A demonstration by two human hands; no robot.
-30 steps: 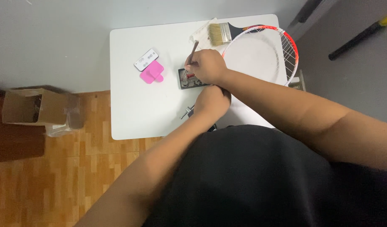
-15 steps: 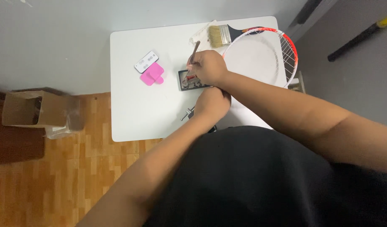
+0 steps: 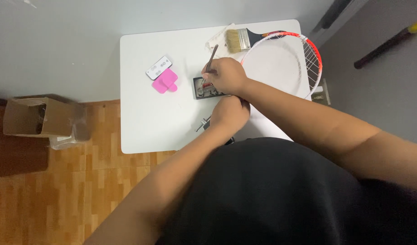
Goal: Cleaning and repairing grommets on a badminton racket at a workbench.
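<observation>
Work is mid-way: right hand [image 3: 227, 75] is clenched round a thin stick-like tool [image 3: 211, 59], tip down on the small dark device [image 3: 205, 88] near the middle of the white bench [image 3: 140, 118]. Device looks open, its insides showing; nothing visibly closed up yet. Left hand [image 3: 230, 112] sits just beside the device, closed on something dark [image 3: 203, 123]; can't tell what. Paintbrush [image 3: 239, 38], racket [image 3: 303, 50], remote [image 3: 158, 67] and pink piece [image 3: 166, 81] lie untouched.
</observation>
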